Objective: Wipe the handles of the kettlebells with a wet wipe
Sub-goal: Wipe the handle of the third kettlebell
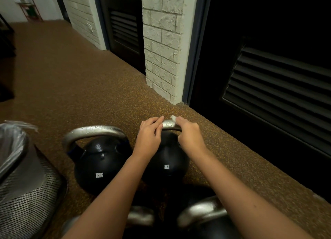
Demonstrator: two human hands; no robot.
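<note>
A black 8KG kettlebell [167, 160] stands on the brown floor with its silver handle [169, 124] at the top. My right hand [189, 136] grips the handle's right side with a white wet wipe [173, 117] poking out above its fingers. My left hand [149, 134] rests on the left end of the same handle, fingers fairly straight. Left of it stands a black 12KG kettlebell [99, 165] whose silver handle [95, 130] looks wet. Two more kettlebell handles [202, 212] [141, 216] show near the bottom edge, partly hidden by my forearms.
A mesh waste bin [26, 194] with a plastic liner stands at the lower left, close to the 12KG kettlebell. A stone-faced pillar [161, 47] and dark louvred doors [277, 88] line the right side. Open brown flooring [62, 81] stretches ahead to the left.
</note>
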